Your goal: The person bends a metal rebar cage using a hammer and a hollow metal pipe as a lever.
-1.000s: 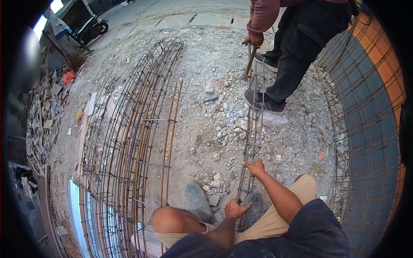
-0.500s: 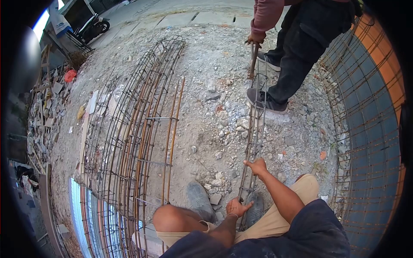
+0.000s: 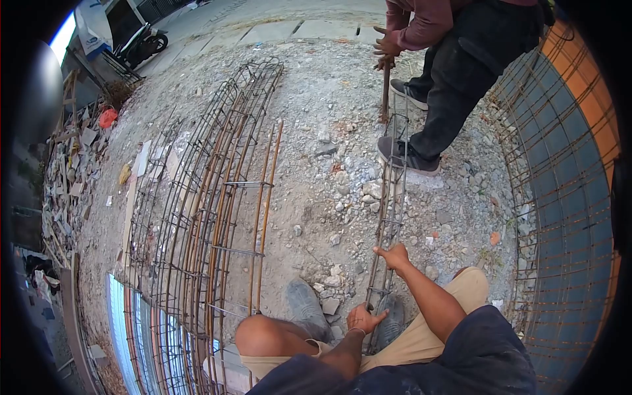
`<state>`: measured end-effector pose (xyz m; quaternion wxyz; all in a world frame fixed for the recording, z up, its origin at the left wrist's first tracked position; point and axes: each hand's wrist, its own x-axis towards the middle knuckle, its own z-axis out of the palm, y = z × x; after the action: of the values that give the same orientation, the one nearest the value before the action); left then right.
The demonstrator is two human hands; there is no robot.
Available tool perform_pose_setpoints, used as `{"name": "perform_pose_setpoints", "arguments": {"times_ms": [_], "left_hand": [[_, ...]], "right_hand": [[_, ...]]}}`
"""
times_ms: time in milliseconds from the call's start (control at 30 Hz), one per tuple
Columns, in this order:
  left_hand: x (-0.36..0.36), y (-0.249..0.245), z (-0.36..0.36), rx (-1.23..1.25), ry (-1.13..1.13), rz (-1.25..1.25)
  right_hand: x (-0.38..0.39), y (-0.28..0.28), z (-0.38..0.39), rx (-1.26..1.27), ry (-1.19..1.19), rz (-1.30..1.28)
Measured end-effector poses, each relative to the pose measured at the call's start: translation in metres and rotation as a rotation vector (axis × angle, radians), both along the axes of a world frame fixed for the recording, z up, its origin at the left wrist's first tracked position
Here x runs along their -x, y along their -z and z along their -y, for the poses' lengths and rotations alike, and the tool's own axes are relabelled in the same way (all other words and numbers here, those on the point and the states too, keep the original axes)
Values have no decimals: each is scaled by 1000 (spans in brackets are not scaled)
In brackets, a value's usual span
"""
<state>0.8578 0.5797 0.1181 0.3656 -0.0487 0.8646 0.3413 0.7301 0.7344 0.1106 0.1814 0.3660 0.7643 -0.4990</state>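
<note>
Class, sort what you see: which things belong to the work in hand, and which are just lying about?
In hand:
- narrow steel cage, held by the left hand and right hand
- brown bar at the co-worker's hands

Lying about:
- red plastic item
- rubble heap
- other steel cages, untouched, though perhaps related

The top edge cuts off the standing co-worker [image 3: 464,76].

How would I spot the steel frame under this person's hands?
On the rubble ground, look right of the grouped rebar cages. A narrow steel frame runs past the co-worker's shoe toward the foreground. Only this one has the left hand and right hand on it.
</note>
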Motion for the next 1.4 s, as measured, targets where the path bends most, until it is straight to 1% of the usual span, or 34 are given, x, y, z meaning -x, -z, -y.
{"name": "perform_pose_setpoints", "arguments": {"times_ms": [100,200,300,633,700,800,967,1067,1200,1267,1333,1400], "left_hand": [[1,-5,0,5,3,12],[-2,3,-1,11,7,-8],[-2,2,-1,21,-8,-21],[1,-3,-1,16,-2,1],[1,-4,0,25,29,27],[-1,3,-1,27,30,20],[0,1,-1,28,29,19],[1,-1,0,35,39,38],[0,0,1,11,22,4],[1,-1,1,9,26,25],[0,-1,0,7,28,46],[-1,1,1,14,32,27]], "right_hand": [[0,1,0,0,0,3],[0,2,0,-3,19,1],[1,-8,3,-39,-7,6],[0,3,1,-70,-28,-1],[1,-1,2,-58,-24,0],[0,-5,3,-43,-19,9],[2,-4,1,-38,-41,29],[0,-4,2,-40,-13,11],[1,3,-2,-32,-52,42],[0,2,-3,-28,-76,56],[-2,-1,0,-6,18,-23],[-1,-7,1,-8,15,-7]]}}
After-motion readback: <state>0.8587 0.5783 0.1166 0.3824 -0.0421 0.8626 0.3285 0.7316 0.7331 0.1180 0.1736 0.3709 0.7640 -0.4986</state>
